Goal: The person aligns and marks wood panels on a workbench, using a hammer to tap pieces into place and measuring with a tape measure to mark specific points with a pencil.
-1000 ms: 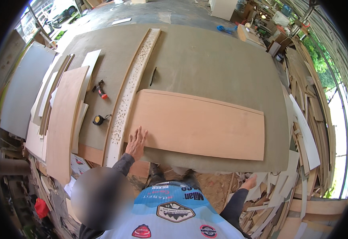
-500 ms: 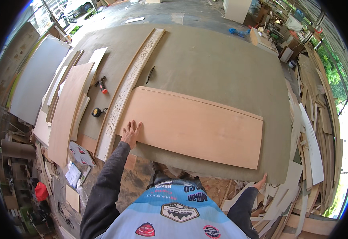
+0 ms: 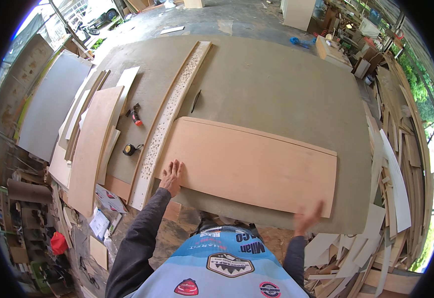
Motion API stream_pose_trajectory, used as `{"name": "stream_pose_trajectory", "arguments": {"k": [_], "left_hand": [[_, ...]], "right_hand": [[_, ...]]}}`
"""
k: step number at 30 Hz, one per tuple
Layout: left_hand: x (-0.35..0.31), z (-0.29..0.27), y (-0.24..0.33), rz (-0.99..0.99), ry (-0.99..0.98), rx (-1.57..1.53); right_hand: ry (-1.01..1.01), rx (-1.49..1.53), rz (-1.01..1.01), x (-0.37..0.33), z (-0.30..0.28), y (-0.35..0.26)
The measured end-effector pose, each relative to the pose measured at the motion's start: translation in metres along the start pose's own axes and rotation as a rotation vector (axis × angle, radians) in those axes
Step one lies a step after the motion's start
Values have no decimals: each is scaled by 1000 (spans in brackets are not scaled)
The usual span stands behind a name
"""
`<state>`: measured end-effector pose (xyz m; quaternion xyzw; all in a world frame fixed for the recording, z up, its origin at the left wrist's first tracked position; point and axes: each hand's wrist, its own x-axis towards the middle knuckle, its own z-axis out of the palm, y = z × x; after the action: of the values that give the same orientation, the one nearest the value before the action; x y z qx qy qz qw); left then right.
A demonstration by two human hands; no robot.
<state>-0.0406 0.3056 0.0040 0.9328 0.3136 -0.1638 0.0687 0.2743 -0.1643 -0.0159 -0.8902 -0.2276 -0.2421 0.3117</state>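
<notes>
A long, pale reddish-brown wooden panel with a groove along its far edge lies flat on the large grey-green worktable. My left hand rests on its near left corner with fingers spread, close to a long, narrow white board with many small holes and brown edging. That board runs away from me against the panel's left end. Over the panel's near edge, toward its right corner, my right hand is smeared by motion. Whether it touches the wood I cannot tell.
Left of the narrow board lie a hammer with a red-ended handle, a tape measure and a stack of boards. A thin dark pen-like tool lies beyond the panel. Offcuts and long timber strips crowd the right side.
My right hand has left the table's near edge, moving left and up to the panel's near right part. My left hand stays on the panel. The whole view has shifted slightly.
</notes>
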Motion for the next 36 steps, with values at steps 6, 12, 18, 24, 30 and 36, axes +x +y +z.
{"name": "stream_pose_trajectory", "arguments": {"k": [6,12,18,24,30,36], "left_hand": [[-6,-10,3,-20,-29,-29],[1,-5,1,-30,-4,-18],[14,-13,2,-29,-12,-67],[27,-7,-4,-23,-1,-79],[31,-14,-2,-20,-12,-91],[40,-12,-2,-30,-8,-65]], "right_hand": [[-778,24,-367,-30,62,-171],[-785,-38,-438,-26,83,-176],[-833,-59,-449,-13,90,-178],[-826,-48,-437,-3,96,-181],[-826,-41,-435,2,100,-181],[-828,-50,-430,8,106,-182]]}}
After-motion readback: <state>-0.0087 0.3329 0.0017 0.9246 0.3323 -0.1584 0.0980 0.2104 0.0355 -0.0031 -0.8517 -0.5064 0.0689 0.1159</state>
